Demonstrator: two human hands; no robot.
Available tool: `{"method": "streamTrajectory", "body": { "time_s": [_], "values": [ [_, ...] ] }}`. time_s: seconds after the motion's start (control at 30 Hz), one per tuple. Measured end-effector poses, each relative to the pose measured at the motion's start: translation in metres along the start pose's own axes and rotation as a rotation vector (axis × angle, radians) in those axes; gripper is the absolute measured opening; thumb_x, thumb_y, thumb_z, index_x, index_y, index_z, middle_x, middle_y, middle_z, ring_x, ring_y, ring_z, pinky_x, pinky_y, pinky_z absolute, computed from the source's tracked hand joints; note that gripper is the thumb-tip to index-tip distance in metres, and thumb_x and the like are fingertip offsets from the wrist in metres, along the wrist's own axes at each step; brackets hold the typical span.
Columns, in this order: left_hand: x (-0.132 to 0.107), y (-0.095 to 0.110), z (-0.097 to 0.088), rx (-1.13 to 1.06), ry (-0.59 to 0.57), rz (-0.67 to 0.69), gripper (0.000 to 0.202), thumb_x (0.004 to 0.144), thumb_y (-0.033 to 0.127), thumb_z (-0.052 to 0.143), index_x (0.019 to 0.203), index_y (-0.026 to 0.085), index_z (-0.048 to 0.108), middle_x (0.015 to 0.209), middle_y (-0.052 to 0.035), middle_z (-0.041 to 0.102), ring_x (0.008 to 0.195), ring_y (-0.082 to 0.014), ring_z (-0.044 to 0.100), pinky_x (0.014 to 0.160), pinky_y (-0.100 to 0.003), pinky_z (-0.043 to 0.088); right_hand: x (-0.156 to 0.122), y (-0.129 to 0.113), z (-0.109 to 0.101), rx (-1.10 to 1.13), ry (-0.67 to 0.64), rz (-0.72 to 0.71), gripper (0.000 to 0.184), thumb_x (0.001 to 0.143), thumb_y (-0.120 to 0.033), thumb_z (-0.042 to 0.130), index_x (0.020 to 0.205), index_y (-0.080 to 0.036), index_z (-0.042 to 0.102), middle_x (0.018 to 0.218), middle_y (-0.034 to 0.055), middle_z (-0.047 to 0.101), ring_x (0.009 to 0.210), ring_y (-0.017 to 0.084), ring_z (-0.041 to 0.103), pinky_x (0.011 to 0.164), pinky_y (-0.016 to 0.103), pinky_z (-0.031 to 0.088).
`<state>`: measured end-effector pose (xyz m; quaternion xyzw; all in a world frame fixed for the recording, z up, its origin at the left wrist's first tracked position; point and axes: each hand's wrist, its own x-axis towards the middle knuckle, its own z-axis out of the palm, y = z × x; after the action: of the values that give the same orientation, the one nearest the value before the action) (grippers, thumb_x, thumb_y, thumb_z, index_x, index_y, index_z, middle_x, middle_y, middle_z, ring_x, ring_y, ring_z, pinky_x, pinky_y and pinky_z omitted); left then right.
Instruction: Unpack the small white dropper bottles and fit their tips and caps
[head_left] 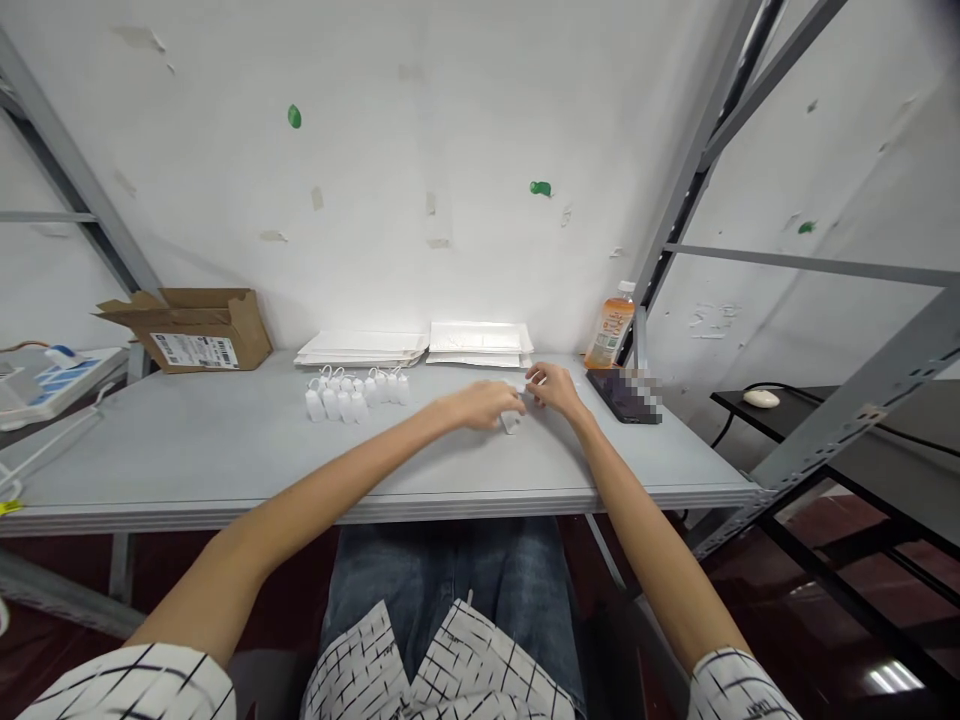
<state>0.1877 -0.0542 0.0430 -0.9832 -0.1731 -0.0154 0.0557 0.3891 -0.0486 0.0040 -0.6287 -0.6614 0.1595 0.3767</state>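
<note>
We inspect a work bay framed by a grey steel shelving frame (694,190) against a scuffed white wall (375,170), with a black side table (817,430) to the right carrying a white computer mouse (761,398). The bench (165,470) runs across the bay, and the person's denim-clad lap (450,570) sits below its front edge. At the bench's far left stands an open cardboard box (196,330) bearing a printed label. Along the back edge lie two squared stacks of white padded mailers (360,348) (480,345), and we see none lying open or apart from them. To their right stand an orange-capped drink bottle (611,325) and a dark phone (619,395), partly obscured by pixelation. A cluster of small white looped tags (345,400) sits in front of the left-hand stack, well short of the hands. A single white tag (511,422) lies apart from it, just below the left hand (484,405), which is close beside the right hand (555,388) at the bench's middle. The fingers (534,376) of both hands are curled inward around something small and white, but we cannot tell whether they grip it. As things lie, most tags are grouped and one is at the hands.
</note>
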Motion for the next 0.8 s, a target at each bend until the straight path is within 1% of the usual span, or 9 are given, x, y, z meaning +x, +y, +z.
{"method": "streamTrajectory", "body": {
  "time_s": [0.07,0.1,0.23,0.33,0.4,0.53,0.63,0.7,0.8],
  "values": [
    [0.0,0.008,0.016,-0.009,0.035,0.007,0.046,0.07,0.002,0.056,0.108,0.025,0.067,0.111,-0.0067,0.067,0.097,-0.0215,0.063,0.072,-0.028,0.046,0.002,0.003,0.0,0.016,0.072,-0.007,0.03,0.073,-0.012,0.058,0.101,-0.017,0.066,0.076,0.0,0.069,0.048,0.01,0.059,0.049,0.021,0.046],
    [-0.001,0.008,0.021,-0.018,0.057,-0.002,0.044,0.07,0.001,0.056,0.106,0.024,0.068,0.109,-0.0071,0.067,0.095,-0.0217,0.063,0.072,-0.028,0.046,0.004,0.003,0.0,0.01,0.107,-0.012,0.029,0.074,-0.013,0.057,0.101,-0.017,0.067,0.078,0.0003,0.07,0.05,0.011,0.06,0.051,0.022,0.047],
    [-0.007,0.0,0.027,-0.075,0.155,-0.088,0.03,0.074,0.003,0.054,0.093,0.02,0.069,0.099,-0.0089,0.07,0.092,-0.0237,0.065,0.074,-0.031,0.046,0.005,0.0,-0.002,-0.043,0.202,-0.06,0.014,0.077,-0.021,0.058,0.082,-0.018,0.071,0.078,0.0009,0.072,0.055,0.012,0.062,0.065,0.026,0.049],
    [-0.014,-0.006,0.027,-0.154,0.247,-0.2,0.03,0.078,0.009,0.052,0.101,0.02,0.068,0.102,-0.0083,0.071,0.092,-0.0244,0.066,0.074,-0.031,0.047,0.001,-0.007,-0.006,0.012,0.224,-0.091,0.014,0.076,-0.025,0.06,0.076,-0.019,0.072,0.075,0.0014,0.072,0.053,0.012,0.06,0.064,0.027,0.047],
    [-0.02,-0.011,0.03,-0.218,0.336,-0.303,0.033,0.078,0.013,0.053,0.106,0.021,0.067,0.104,-0.0069,0.072,0.093,-0.0243,0.067,0.075,-0.032,0.048,-0.002,-0.013,-0.008,0.147,0.186,-0.093,0.015,0.074,-0.029,0.062,0.075,-0.017,0.071,0.074,0.0024,0.071,0.048,0.011,0.055,0.057,0.027,0.044],
    [-0.027,-0.022,0.039,-0.352,0.518,-0.474,0.028,0.078,0.022,0.056,0.104,0.021,0.067,0.099,-0.0052,0.074,0.088,-0.0223,0.068,0.077,-0.032,0.051,-0.006,-0.022,-0.009,0.484,-0.021,-0.036,0.026,0.068,-0.039,0.071,0.077,-0.014,0.07,0.07,0.0047,0.069,0.043,0.008,0.046,0.043,0.024,0.032],
    [-0.026,-0.03,0.045,-0.513,0.591,-0.489,0.026,0.079,0.027,0.057,0.101,0.019,0.067,0.096,-0.0053,0.074,0.088,-0.0204,0.068,0.076,-0.03,0.053,-0.009,-0.028,-0.007,0.59,-0.14,-0.006,0.032,0.064,-0.042,0.077,0.077,-0.014,0.069,0.071,0.0057,0.07,0.045,0.008,0.046,0.041,0.023,0.027],
    [-0.025,-0.032,0.048,-0.619,0.619,-0.466,0.025,0.078,0.03,0.058,0.099,0.019,0.068,0.096,-0.0056,0.075,0.088,-0.0197,0.069,0.074,-0.029,0.055,-0.01,-0.031,-0.005,0.622,-0.197,-0.012,0.033,0.063,-0.043,0.078,0.078,-0.014,0.07,0.072,0.0056,0.07,0.046,0.008,0.047,0.041,0.022,0.027],
    [-0.023,-0.031,0.048,-0.7,0.672,-0.471,0.025,0.077,0.032,0.062,0.098,0.018,0.067,0.093,-0.0056,0.075,0.084,-0.0191,0.069,0.073,-0.029,0.055,-0.012,-0.035,-0.004,0.651,-0.249,-0.028,0.035,0.062,-0.044,0.08,0.079,-0.014,0.07,0.072,0.005,0.069,0.047,0.008,0.049,0.04,0.021,0.028]
  ]
}}
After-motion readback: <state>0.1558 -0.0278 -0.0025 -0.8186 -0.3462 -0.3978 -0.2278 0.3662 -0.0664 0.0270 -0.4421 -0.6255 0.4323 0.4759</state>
